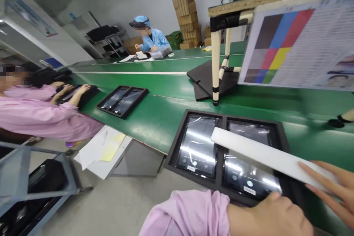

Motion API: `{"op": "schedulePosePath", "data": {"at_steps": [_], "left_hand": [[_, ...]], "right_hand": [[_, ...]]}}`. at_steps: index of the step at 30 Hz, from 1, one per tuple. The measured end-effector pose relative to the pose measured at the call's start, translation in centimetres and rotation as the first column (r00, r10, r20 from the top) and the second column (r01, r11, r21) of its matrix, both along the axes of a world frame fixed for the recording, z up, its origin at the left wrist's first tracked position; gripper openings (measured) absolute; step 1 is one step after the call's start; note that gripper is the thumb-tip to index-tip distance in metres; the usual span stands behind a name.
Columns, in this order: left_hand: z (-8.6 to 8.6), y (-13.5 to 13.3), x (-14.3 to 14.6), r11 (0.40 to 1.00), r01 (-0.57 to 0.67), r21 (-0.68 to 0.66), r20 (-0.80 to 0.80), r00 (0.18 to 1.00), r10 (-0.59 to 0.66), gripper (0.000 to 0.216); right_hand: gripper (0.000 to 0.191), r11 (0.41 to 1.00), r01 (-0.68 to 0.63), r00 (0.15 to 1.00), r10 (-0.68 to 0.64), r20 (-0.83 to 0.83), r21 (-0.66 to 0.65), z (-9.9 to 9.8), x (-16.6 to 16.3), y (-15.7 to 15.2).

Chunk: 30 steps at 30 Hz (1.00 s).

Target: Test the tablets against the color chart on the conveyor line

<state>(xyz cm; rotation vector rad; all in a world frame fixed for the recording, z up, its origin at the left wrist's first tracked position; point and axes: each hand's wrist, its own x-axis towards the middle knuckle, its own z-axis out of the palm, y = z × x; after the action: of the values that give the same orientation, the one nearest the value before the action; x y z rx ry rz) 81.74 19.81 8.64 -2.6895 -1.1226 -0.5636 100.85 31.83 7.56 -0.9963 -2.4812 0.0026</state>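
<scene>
A black foam tray lies at the near edge of the green bench, with two glossy, film-covered panels in its compartments. One is the left panel; the other is the right panel, each with a small white label. My right hand grips a long white strip, which slants over the right compartment and partly covers that panel. My left hand, in a pink sleeve, is curled at the tray's near right corner. Its fingertips are hidden, so what they grip is unclear.
Another black tray with two panels sits farther left. Dark foam sheets lie beneath a pipe-legged shelf. Papers rest beside the bench edge. A co-worker in pink works left; one in blue sits across.
</scene>
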Motion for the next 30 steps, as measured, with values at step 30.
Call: {"op": "schedulePosePath", "data": {"at_steps": [30], "left_hand": [[-0.4, -5.5, -12.9, 0.726, -0.675, -0.128, 0.12, 0.716, 0.687, 0.034]], "right_hand": [[0.048, 0.832, 0.487, 0.84, -0.53, -0.118, -0.266, 0.6, 2.0, 1.1]]}}
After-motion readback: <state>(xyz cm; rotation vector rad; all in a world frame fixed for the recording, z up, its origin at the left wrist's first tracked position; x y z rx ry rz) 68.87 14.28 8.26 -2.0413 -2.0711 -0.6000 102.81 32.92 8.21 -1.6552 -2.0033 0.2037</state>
